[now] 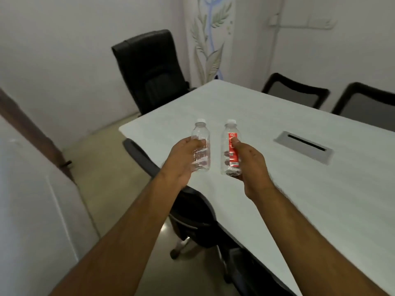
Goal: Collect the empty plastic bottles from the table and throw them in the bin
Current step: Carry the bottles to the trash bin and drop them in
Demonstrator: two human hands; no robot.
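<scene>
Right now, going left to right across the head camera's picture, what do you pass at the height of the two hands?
Left hand → clear bottle → red-label bottle → right hand → grey cable slot in the table.

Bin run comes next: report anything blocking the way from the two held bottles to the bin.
Cannot judge: no bin is in view. The left hand holds the unlabelled bottle, the right hand the red-labelled bottle, both upright above the table.
</scene>
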